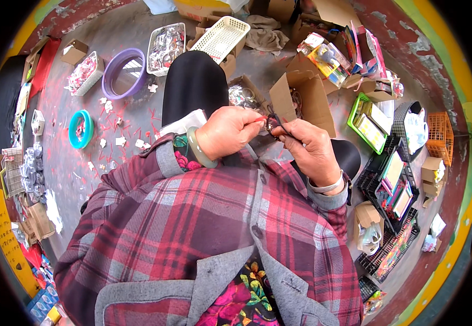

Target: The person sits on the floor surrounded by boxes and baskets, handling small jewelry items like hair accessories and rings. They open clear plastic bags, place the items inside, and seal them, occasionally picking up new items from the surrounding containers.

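Observation:
My left hand, with a pale bangle at its wrist, is closed, thumb and forefinger pinching a small red piece. Close against those fingertips, my right hand grips a small dark thing with thin loops; its exact kind is too small to make out. Both hands are over my lap. Just beyond them, an open cardboard box stands between my knees, next to a smaller carton of clear-wrapped items. A white cloth or paper lies on my left thigh.
Ahead to the left are a purple basin, a teal basin and a basket of wrapped items. Red and white scraps litter the floor. To the right stand a green basket, black crates and an orange crate.

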{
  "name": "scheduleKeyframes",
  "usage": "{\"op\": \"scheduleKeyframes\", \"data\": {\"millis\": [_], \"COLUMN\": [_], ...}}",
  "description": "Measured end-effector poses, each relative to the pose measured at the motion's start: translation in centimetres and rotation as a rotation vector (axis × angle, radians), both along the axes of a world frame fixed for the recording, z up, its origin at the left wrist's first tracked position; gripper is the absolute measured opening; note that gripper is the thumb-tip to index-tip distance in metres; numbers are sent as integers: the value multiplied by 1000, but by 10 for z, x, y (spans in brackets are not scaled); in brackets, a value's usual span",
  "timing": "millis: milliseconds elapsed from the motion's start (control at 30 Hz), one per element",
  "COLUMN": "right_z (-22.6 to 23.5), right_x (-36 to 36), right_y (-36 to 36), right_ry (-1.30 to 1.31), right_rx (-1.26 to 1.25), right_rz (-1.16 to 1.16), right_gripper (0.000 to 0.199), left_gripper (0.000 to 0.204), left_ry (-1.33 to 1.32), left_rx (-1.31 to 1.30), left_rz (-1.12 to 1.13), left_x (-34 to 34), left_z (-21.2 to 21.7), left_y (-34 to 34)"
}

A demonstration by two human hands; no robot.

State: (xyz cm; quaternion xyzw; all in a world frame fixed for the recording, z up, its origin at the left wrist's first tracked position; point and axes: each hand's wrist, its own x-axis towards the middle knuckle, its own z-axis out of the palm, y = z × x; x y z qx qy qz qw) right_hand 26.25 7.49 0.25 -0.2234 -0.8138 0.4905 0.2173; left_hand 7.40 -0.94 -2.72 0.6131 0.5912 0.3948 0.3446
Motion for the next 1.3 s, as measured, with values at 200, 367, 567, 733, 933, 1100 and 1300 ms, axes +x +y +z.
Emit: {"op": "scheduleKeyframes", "data": {"millis": [200,367,567,733,933,1100,1300], "right_z": [8,10,13,14,8,8,13], "right_x": [-7,-8,-11,-10,-9,-9,-10], "right_y": [-3,-4,0,0,0,-2,-4], "right_ry": [-69,-69,48,68,-17,-66,-84], "right_rx": [308,397,544,487,491,521,619], "right_rz": [-109,-141,-79,-28,-20,-33,-23], "right_gripper": [17,17,20,21,18,19,23], "left_gripper": [19,14,17,22,30,36,39], "left_ry": [141,119,91,-98,-378,-295,-246], "left_rx": [117,31,-183,-181,-110,-161,-52], "left_rz": [-57,-72,-96,-107,-94,-81,-106], "left_x": [-1,-3,-3,-2,0,-1,1], "left_z": [-2,-2,2,-13,-7,-11,-7], "left_y": [1,0,2,1,1,1,0]}}
